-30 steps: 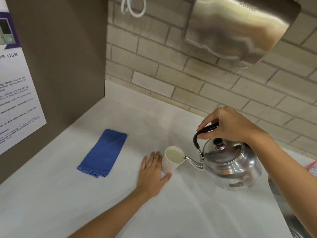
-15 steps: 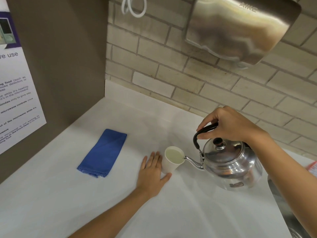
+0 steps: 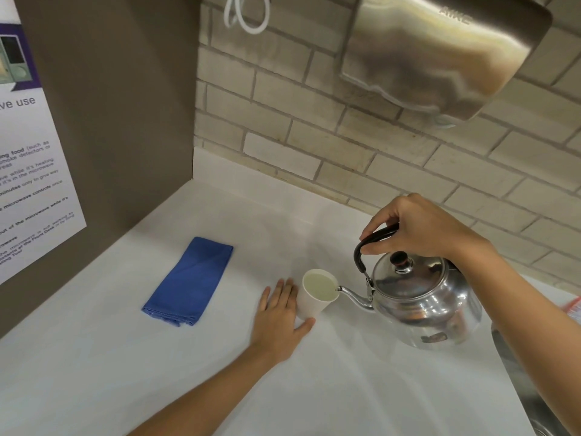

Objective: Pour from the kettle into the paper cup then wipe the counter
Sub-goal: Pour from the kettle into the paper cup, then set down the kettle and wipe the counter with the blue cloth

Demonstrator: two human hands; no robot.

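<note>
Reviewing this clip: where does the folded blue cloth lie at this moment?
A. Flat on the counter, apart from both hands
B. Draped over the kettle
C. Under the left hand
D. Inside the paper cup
A. The blue cloth lies flat on the counter, clear of the left hand steadying the paper cup and the right hand gripping the kettle handle.

Two hands are being shown: one left hand (image 3: 279, 322) and one right hand (image 3: 418, 229). One kettle (image 3: 424, 305) is being counted, with one paper cup (image 3: 316, 298) and one folded blue cloth (image 3: 190, 283) on the one white surface (image 3: 125, 372). One steel dispenser (image 3: 440, 51) and one poster (image 3: 28, 158) are being seen on the walls. One sink edge (image 3: 515, 372), possibly, is being glimpsed at the right.
</note>
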